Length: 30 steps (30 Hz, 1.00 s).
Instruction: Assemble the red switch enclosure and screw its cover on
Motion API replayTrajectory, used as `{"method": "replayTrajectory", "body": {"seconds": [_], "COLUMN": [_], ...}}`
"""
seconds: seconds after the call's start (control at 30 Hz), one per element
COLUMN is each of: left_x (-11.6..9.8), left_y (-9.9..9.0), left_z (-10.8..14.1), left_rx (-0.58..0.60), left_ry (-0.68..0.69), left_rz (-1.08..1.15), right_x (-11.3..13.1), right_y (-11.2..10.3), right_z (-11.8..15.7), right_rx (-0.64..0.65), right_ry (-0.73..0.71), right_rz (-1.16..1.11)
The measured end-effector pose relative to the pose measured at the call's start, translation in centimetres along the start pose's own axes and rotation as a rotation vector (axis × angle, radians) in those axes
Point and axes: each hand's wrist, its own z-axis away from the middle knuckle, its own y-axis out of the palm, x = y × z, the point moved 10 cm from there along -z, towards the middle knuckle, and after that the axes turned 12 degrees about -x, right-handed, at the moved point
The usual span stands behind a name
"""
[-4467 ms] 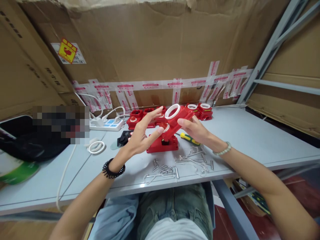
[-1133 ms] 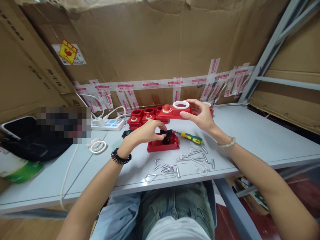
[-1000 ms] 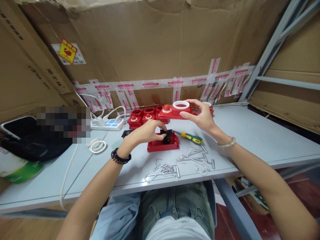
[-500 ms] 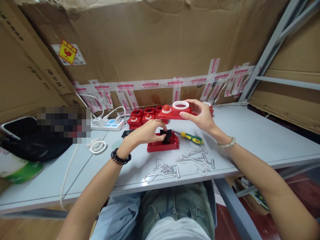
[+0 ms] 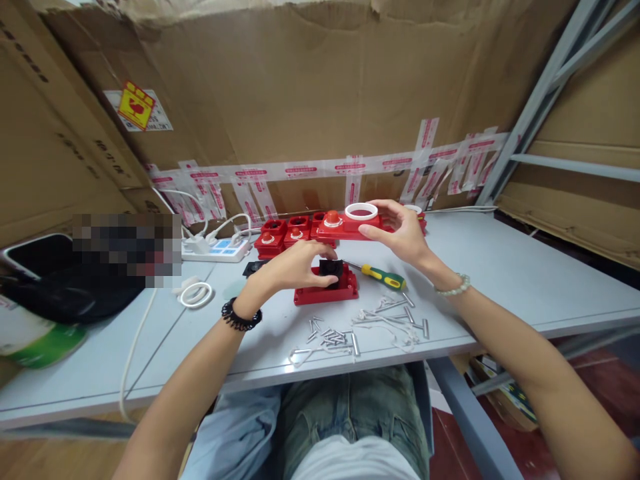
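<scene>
My right hand [image 5: 403,233] grips a red housing cover [image 5: 345,230] by its right end, thumb in front, and holds it up above the table. That cover carries a white ring [image 5: 361,211] and a round orange-red knob [image 5: 332,219]. Below it, a shallow red base [image 5: 325,295] rests on the table. My left hand [image 5: 305,263] curls over this base, thumb and fingers around a black block-shaped part [image 5: 331,268] that stands in it. The fingertips behind the part are partly hidden.
A yellow-green screwdriver [image 5: 384,276] lies right of the base. Several metal pins [image 5: 335,337] and white cords [image 5: 385,317] lie in front. Red housings [image 5: 270,240] stand behind, near a power strip [image 5: 220,249]. White rings [image 5: 197,294] lie at left. A cardboard wall [image 5: 310,100] closes off the back.
My left thumb has slid slightly right and down across the black part, which now sits straighter in the base. My right hand and the cover have hardly moved.
</scene>
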Motion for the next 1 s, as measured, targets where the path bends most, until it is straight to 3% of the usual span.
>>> {"method": "replayTrajectory", "body": {"seconds": [0.27,0.53,0.67,0.83,0.9,1.0], "left_x": [0.0,-1.2,-2.4,-1.8,-1.4,-0.2], "left_y": [0.1,-2.4,-1.3,0.8,0.6,-1.4], "left_z": [0.0,1.2,3.7,7.0,7.6,7.9], "left_rx": [-0.007,-0.046,0.073,0.184,0.157,0.025], "left_ry": [0.020,0.008,-0.015,-0.085,-0.090,-0.073], "left_rz": [-0.004,0.002,0.049,-0.011,-0.012,-0.035], "right_x": [0.1,-0.1,-0.2,-0.1,-0.1,0.0], "right_y": [0.0,-0.1,-0.2,-0.1,0.1,0.3], "right_z": [0.0,0.0,0.0,0.1,0.1,0.1], "right_rx": [-0.001,-0.014,-0.017,-0.014,-0.004,0.011], "right_ry": [-0.004,0.016,0.020,0.006,0.006,0.011], "right_rz": [0.016,-0.010,-0.006,0.013,0.001,-0.001]}}
